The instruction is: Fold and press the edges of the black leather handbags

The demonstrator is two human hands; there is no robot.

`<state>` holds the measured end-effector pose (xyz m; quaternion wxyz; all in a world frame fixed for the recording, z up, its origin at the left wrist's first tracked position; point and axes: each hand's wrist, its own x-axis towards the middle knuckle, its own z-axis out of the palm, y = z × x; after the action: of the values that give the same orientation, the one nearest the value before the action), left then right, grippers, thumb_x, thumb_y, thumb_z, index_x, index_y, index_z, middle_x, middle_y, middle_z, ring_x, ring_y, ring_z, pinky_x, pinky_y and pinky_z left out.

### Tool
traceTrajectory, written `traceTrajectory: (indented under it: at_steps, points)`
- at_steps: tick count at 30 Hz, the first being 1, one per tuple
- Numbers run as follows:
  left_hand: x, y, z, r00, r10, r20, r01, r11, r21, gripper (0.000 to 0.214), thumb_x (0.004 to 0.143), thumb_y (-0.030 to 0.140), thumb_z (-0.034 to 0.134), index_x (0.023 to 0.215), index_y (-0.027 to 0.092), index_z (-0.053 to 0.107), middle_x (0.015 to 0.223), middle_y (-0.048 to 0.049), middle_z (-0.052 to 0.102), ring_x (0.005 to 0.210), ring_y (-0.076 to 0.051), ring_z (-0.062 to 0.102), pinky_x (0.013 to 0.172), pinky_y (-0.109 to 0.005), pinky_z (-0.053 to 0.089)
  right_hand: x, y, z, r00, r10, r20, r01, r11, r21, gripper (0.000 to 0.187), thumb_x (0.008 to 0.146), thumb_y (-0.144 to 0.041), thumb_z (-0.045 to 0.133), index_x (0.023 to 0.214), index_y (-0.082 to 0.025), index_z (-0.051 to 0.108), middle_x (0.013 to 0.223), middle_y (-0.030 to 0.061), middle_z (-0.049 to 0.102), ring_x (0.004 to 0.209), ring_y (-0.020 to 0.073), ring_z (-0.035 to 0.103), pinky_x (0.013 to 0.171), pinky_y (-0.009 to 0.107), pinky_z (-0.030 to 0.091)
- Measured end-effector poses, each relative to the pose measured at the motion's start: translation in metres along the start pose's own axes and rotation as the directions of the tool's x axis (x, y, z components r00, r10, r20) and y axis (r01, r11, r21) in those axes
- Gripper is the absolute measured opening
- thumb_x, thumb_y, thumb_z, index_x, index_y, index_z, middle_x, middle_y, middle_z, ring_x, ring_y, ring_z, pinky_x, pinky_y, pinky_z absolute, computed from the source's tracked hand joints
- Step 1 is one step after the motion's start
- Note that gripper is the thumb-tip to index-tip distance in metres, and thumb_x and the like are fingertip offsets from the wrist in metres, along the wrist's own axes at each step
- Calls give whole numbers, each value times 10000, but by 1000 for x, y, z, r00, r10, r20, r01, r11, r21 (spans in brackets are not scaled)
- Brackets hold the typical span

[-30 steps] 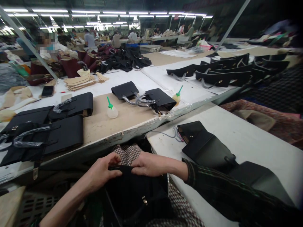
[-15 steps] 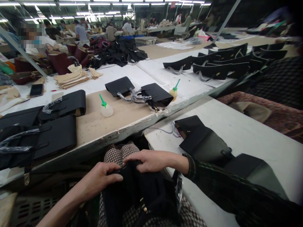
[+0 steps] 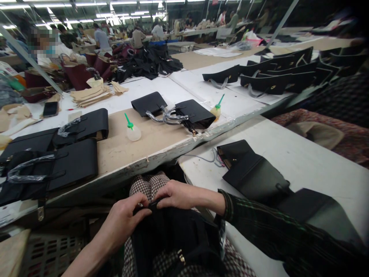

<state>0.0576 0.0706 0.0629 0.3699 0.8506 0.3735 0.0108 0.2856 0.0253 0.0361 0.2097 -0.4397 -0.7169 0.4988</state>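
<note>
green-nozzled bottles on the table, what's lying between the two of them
In the head view, plastic-wrapped handles and a black bag panel lie between the left bottle and the right bottle.

Your fingers (image 3: 162, 192) hide part of the black bag (image 3: 178, 227)'s rim. Handbag (image 3: 21, 188), table (image 3: 138, 164)'s near left corner: cut off. Far workers (image 3: 102, 39): blurred.

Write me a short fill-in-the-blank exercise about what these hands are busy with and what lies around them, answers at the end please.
1. The left hand and right hand pinch the edge of a bag whose colour is ____.
2. The pale bottle on the brown sheet has a ____ spout.
3. In the picture, the phone lies to the ____ of that bottle.

Missing words: black; green; left.
</note>
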Motion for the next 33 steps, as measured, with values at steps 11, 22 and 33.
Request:
traceTrajectory:
  at_steps: [11, 22, 33]
  points:
    - [0, -3, 6, 995, 80, -54, -78, 996, 39, 72, 886, 293, 608, 920, 256, 660, 885, 25, 703, 807, -153, 640, 744, -239, 446, -2, -2, 1, 1000, 10, -15, -11, 999, -53, 238, 863, -248, 631, 1056, -172, 749, 832, 4, 717, 739, 121, 582, 680, 195, 398]
    - [7, 19, 1, 999, -27, -21, 29, 998, 57, 122, 828, 261, 569, 732, 212, 626, 735, 19, 647, 696, -158, 579, 651, -243, 396, -6, -2, 1, 997, -49, -59, 43, 995, -94, 210, 866, -230, 624, 1022, -178, 756, 797, -2, 710, 721, 115, 577, 692, 195, 393]
    - [19, 6, 8, 957, -269, 113, 291, 863, -413, 298, 682, 294, 717, 608, 189, 448, 553, 72, 468, 539, -94, 384, 527, -218, 290, -11, -4, 3, 987, -134, -85, 113, 971, -213, 176, 882, -244, 616, 991, -216, 752, 810, -8, 716, 722, 115, 574, 685, 202, 371]
